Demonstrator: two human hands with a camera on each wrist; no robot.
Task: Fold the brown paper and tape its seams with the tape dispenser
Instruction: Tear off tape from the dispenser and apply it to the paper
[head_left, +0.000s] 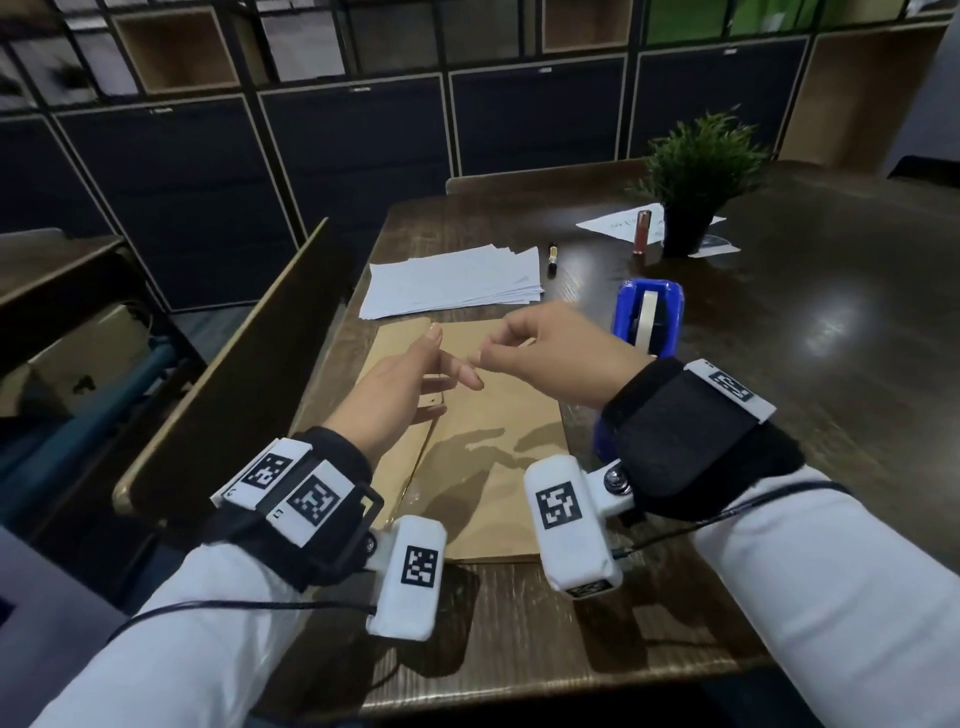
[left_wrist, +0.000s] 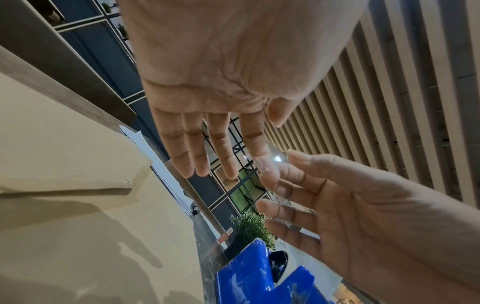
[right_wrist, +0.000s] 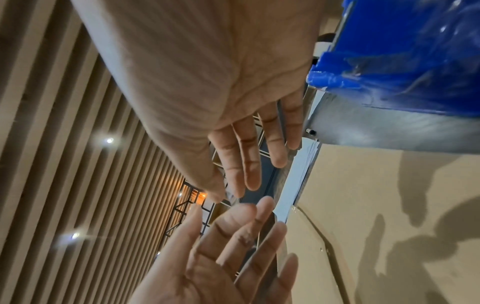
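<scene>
Where the brown paper (head_left: 488, 467) lies flat on the surface (head_left: 831, 338), close to the left edge, find both hands raised above its far half. Note the folded flap along the left side of the paper, with a glossy clear band along that seam.

Locate the left hand (head_left: 400, 384) over the far left part of the paper, palm turned toward the right hand, fingers straight and slightly spread, gripping nothing. Observe a clear tape strip (left_wrist: 266, 164) stuck against the tip of its forefinger in the left wrist view.

Locate the right hand (head_left: 561, 353) just beside the left, fingertips nearly meeting. Check thumb and forefinger: pressed together in a pinch on the same clear strip; remaining fingers loosely extended in the wrist views. Treat the length of the strip as not determinable.

Find the tape dispenser (head_left: 649, 317), blue, standing on the surface just beside the right edge of the paper, partly hidden behind the right wrist.

Beyond the far edge of the paper, note a stack of white sheets (head_left: 452, 280), then a small dark pen (head_left: 554, 258), and toward the far edge of the surface a potted plant (head_left: 696, 171).
</scene>
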